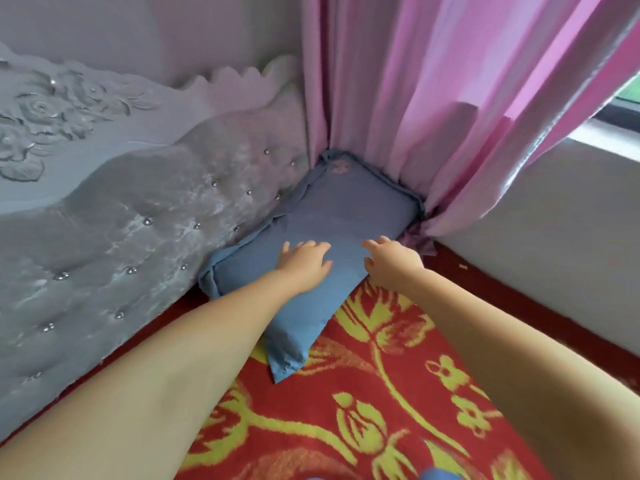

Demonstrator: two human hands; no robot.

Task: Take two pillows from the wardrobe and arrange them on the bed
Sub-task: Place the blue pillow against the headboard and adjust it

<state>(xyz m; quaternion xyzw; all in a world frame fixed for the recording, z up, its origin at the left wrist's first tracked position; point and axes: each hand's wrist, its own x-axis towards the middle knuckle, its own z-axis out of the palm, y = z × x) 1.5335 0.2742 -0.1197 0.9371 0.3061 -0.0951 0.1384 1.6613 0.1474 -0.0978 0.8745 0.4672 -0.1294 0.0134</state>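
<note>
A blue pillow (pixel 343 216) lies flat on the bed's red and yellow floral blanket (pixel 381 393), along the headboard and pushed into the far corner by the curtain. My left hand (pixel 304 261) rests palm down on the pillow's near half, fingers spread. My right hand (pixel 391 261) sits at the pillow's right edge, fingers apart and curled lightly on the fabric, gripping nothing that I can see. A bit of blue (pixel 440 474) shows at the bottom edge; I cannot tell what it is.
A grey padded headboard (pixel 121 237) with metal studs and carved flowers runs along the left. Pink curtains (pixel 450 116) hang down to the corner behind the pillow. A pale wall (pixel 554 254) borders the bed on the right, below a window.
</note>
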